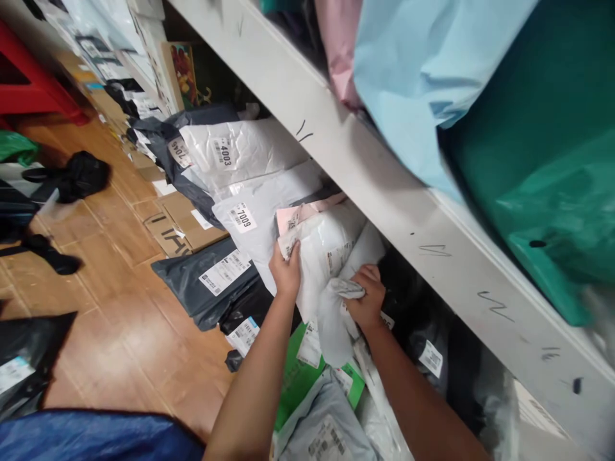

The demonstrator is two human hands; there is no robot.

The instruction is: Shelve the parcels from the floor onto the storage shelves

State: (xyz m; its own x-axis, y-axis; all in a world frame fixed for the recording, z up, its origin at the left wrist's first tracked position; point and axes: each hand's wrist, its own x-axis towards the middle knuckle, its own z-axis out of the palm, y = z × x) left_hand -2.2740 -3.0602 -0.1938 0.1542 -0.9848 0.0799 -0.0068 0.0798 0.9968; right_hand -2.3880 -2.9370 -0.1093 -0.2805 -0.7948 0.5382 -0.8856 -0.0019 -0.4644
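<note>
My left hand (287,269) is closed on the near corner of a white mailer bag (319,246), its thumb beside a small label. My right hand (368,296) grips the bunched end of a grey mailer bag (334,320), fingers wrapped round the plastic. Just behind the white bag peeks a pink mailer bag (288,219) with a label. Left of it lie a pale bag labelled 7009 (259,211) and a white padded bag labelled 4003 (250,150). Under my arms are a green package (294,378) and another grey bag (327,416).
A white shelf board (384,166) crosses diagonally above my hands, with light blue (418,83) and green bags (552,160) on it. Dark parcels (206,282) and a cardboard box (185,218) sit along the wooden floor (125,320). A red stool (38,83) stands at upper left.
</note>
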